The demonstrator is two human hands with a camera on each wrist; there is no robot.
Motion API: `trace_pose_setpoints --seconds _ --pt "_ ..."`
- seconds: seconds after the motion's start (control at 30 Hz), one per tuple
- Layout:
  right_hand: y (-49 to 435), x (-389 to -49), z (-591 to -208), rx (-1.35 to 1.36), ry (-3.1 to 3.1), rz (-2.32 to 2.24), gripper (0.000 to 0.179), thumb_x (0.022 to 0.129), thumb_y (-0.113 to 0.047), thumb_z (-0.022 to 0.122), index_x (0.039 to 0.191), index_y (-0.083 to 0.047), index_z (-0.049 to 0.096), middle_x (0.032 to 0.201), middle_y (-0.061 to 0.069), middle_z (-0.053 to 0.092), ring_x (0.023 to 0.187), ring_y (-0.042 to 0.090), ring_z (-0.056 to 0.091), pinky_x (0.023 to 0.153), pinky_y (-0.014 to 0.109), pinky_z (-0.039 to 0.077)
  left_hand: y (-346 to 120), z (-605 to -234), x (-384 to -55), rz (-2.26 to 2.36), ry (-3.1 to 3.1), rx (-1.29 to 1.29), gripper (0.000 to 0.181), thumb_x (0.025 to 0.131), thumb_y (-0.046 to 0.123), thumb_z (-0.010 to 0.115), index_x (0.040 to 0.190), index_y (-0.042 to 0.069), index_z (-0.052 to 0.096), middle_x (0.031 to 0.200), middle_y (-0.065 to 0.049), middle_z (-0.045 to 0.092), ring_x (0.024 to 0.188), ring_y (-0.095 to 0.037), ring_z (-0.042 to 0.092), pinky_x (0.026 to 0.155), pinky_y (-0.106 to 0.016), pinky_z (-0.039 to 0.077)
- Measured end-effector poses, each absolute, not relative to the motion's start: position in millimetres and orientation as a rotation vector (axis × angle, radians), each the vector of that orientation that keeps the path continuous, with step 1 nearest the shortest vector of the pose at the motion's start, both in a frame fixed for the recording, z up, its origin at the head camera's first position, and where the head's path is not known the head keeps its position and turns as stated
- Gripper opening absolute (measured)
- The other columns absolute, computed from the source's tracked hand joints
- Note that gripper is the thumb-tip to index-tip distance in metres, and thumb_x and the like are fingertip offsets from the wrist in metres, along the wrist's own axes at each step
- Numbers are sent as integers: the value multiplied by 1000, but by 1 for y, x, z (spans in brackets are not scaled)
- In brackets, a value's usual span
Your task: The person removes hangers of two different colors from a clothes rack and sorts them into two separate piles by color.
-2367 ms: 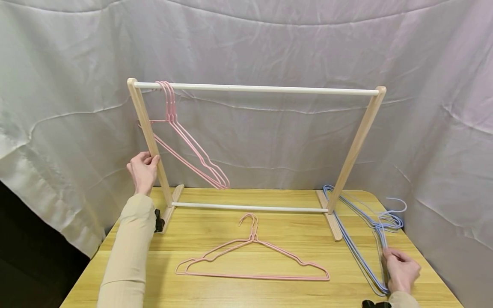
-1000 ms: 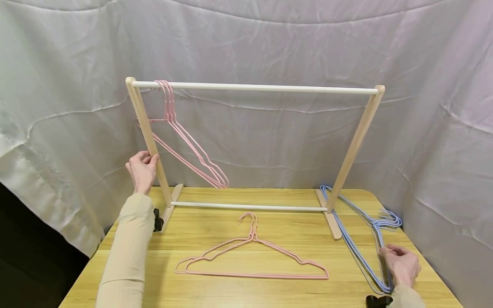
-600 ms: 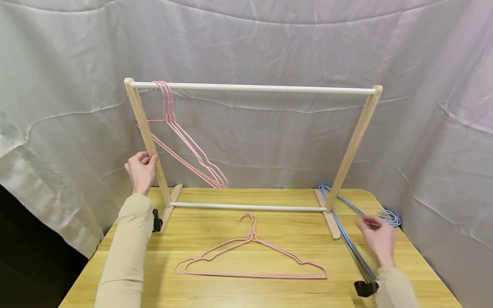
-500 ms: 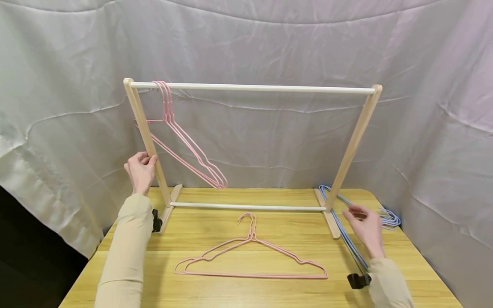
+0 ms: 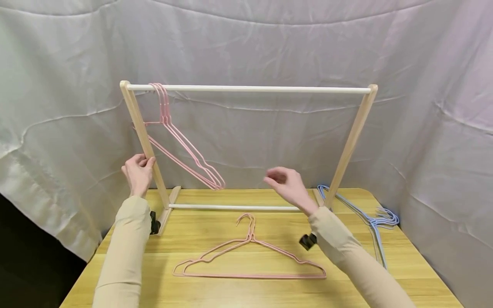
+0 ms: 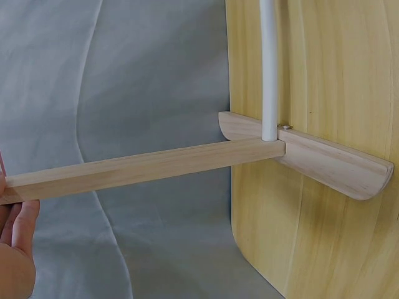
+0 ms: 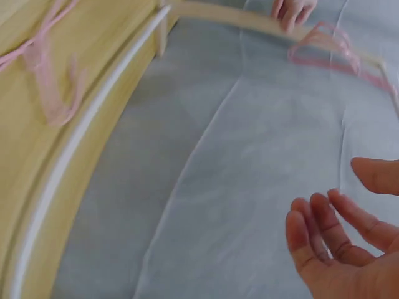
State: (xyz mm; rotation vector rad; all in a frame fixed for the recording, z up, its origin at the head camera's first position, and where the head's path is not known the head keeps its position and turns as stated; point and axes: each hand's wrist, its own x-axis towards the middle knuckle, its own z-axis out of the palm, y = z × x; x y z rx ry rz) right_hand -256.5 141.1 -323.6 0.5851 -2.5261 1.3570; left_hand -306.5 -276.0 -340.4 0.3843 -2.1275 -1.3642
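Observation:
With its fingers and thumb my left hand (image 5: 138, 175) grips the left wooden post (image 5: 135, 113) of a clothes rack, partway up. My right hand (image 5: 289, 186) is in the air in front of the rack, right of its middle, holding nothing; in the right wrist view its fingers (image 7: 333, 233) are loosely bent, apart from the thumb. Several pink hangers (image 5: 165, 117) hang from the left end of the white top bar (image 5: 246, 89). Two more pink hangers (image 5: 251, 236) lie overlapping on the table. Blue hangers (image 5: 372, 221) lie in a stack at the right, partly hidden by my right arm.
The rack stands on wooden feet (image 6: 336, 162) joined by a white lower bar (image 5: 231, 207). Behind the wooden table (image 5: 215, 295) hangs a grey curtain (image 5: 246, 47). The right post (image 5: 354, 132) stands close to the blue hangers.
A blue hanger with its hook raised has been laid down on the blue stack. My right hand has let go of it and moved left and up. My left hand stays on the post.

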Motion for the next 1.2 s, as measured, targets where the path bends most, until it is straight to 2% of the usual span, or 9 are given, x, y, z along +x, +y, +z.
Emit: trace_pose_setpoints --seconds 0.23,0.57,0.67,0.83,1.03,1.2 --pt "85 -275 -296 742 -2518 1488 29 96 -20 68 117 0 70 115 18 74 103 29 71 90 38 56 -275 -340 -305 -1371 -2131 389 39 98 22 65 128 -2 64 128 -24 65 140 -32 30 113 -45 24" --pt "23 -284 -267 838 -2550 1539 29 96 -21 67 117 -2 71 115 16 75 104 28 71 93 32 55 -275 -340 -305 -1362 -2122 372 38 97 22 67 126 -3 65 126 -25 66 139 -33 31 111 -45 24" --pt "8 -287 -263 846 -2561 1529 28 96 -21 68 117 -2 71 114 15 75 105 29 71 90 29 55 -275 -341 -305 -1357 -2118 363 37 97 21 67 125 -3 66 124 -25 66 138 -33 32 111 -46 23" --pt "-10 -296 -265 844 -2564 1554 28 97 -21 68 117 -2 71 112 16 75 102 30 71 84 23 54 -276 -343 -306 -1352 -2122 368 37 97 22 67 124 -3 67 125 -25 67 138 -33 33 111 -46 24" --pt "-20 -302 -268 816 -2558 1562 26 97 -18 67 116 -1 72 111 17 75 102 30 70 83 22 53 -276 -344 -308 -1349 -2136 364 38 98 24 66 126 -2 66 126 -25 66 137 -33 32 112 -46 25" --pt "-26 -303 -269 805 -2558 1572 24 97 -13 65 115 2 72 109 18 75 96 27 70 75 18 51 -277 -343 -309 -1347 -2138 375 38 98 24 66 126 -2 66 126 -25 66 137 -33 32 112 -46 25"
